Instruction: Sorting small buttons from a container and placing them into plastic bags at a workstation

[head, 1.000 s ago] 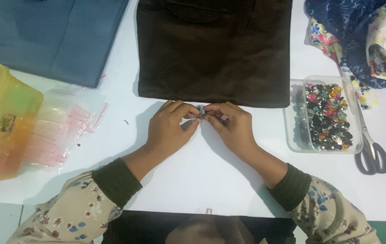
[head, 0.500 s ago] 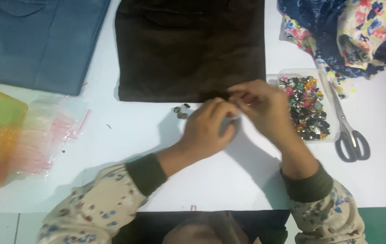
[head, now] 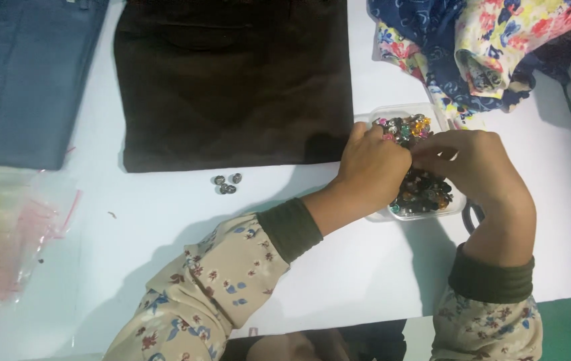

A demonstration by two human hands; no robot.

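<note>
Both hands [head: 425, 164] over clear tray [head: 392, 115] w/ colourful beads [head: 425, 190].

You see a dark brown cloth [head: 232, 80], a blue cloth [head: 25, 73], flowered fabric [head: 492, 47] in navy, yellow and pink, many-coloured beads [head: 425, 190], and your cream floral sleeves [head: 212, 294] with olive cuffs.

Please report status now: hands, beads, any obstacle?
Left hand and right hand together over bead tray. Grip unclear. Loose beads apart on table. Nothing blocking.
</note>
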